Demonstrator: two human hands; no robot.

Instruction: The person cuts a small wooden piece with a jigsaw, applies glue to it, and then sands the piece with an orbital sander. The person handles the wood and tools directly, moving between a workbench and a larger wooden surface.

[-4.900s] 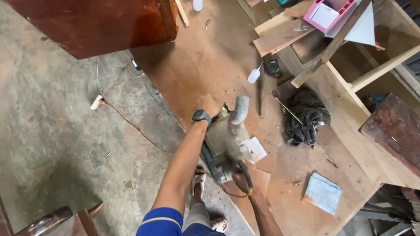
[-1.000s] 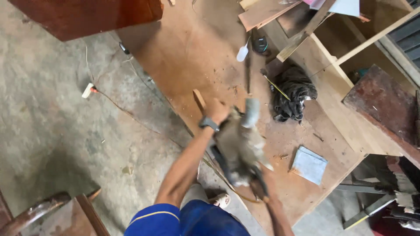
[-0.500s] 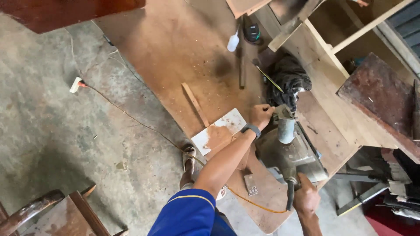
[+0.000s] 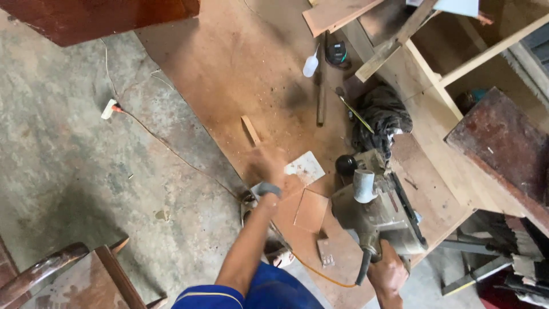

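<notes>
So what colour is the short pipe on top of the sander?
Pale grey, seen in the head view.

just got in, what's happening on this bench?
A person stands over a plywood sheet lying on the concrete floor. The right hand grips the rear handle of a belt sander resting on the sheet's edge. The left hand, blurred and with a watch on its wrist, is empty above a small sheet of sandpaper. A glue bottle and dark rag lie beyond.

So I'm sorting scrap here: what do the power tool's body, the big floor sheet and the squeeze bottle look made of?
The power tool, its rear handle in the right hand, looks like dull grey cast metal, grimy and unpainted. The floor sheet looks like bare plywood, matte brown, dusty. The squeeze bottle seems translucent white plastic.
</notes>
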